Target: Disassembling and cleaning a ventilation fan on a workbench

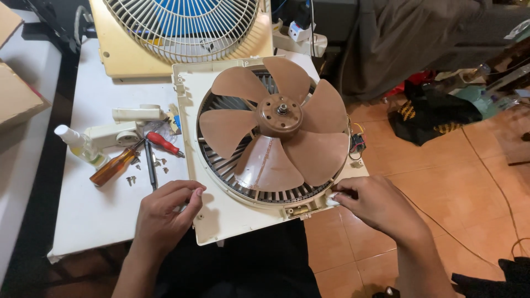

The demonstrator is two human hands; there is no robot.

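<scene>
Left hand (pixel 165 212) nearest the camera, fingers curled and resting on the lower left edge of the cream fan housing (pixel 232 215); it steadies the frame, closed lightly against the plastic and lifting nothing. Right hand (pixel 375 204) at the lower right corner, fingertips pinched on a small white cloth or tissue (pixel 333 198) pressed to the rim of the housing. The housing lies flat, half on the white table (pixel 94 215) and half overhanging toward the person's lap.

Brown fan blade (pixel 276 124) sits on its hub in the round opening, five lobes, dusty streaks on the lowest one.

Judgement: wiping goes best with the left hand bearing down so the overhanging frame cannot tip, and the cloth kept along the rim, well clear of the loose wires (pixel 356 140) at the right edge.

Containers: one small clear spray bottle (pixel 77 144) lying on the table at left, a yellowish liquid in its lower part; cap on, level hard to judge. Cardboard boxes (pixel 16 94) at far left, contents not visible.

Near the bottle: amber-handled screwdriver (pixel 113 167), red-handled screwdriver (pixel 161 142), scattered screws (pixel 131 179). A second fan with a blue blade (pixel 182 25) lies beyond.
</scene>
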